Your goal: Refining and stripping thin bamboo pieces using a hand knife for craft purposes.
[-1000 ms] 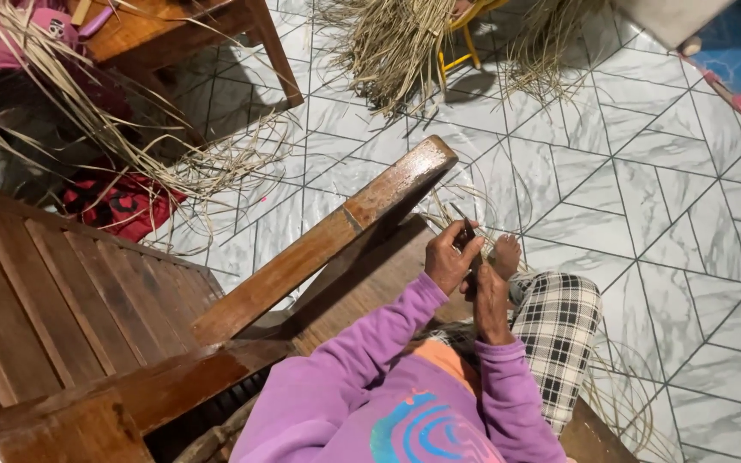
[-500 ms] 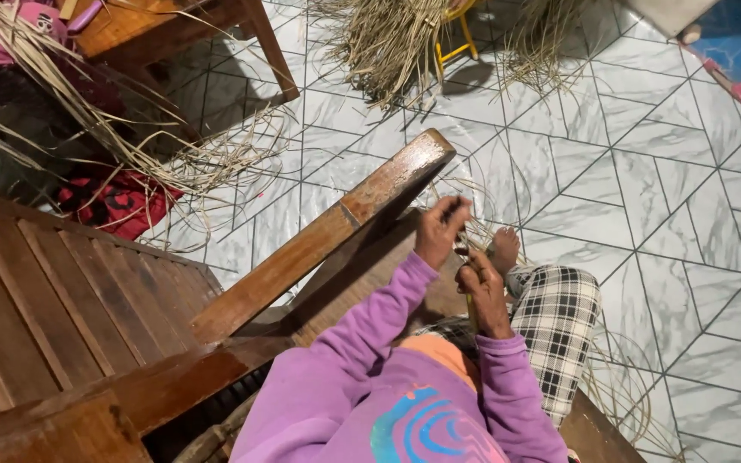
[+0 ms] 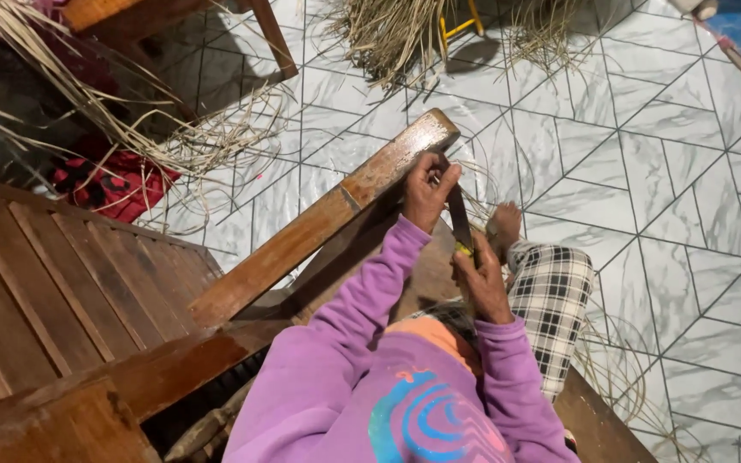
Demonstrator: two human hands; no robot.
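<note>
Both hands now sit higher against the wooden armrest (image 3: 319, 225) than a moment ago. Left hand (image 3: 426, 190) pinches the upper end of a dark knife blade (image 3: 459, 221); right hand (image 3: 482, 283) closes its grip on the yellowish handle end below. Its long axis runs near vertical between them, beside pale, dry, thin reed strips (image 3: 473, 184).

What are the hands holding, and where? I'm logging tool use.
A knife: right hand on its handle, left hand at the blade's far end.

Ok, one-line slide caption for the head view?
Both hands, left hand and right hand, grip a knife beside a wooden armrest.
</note>
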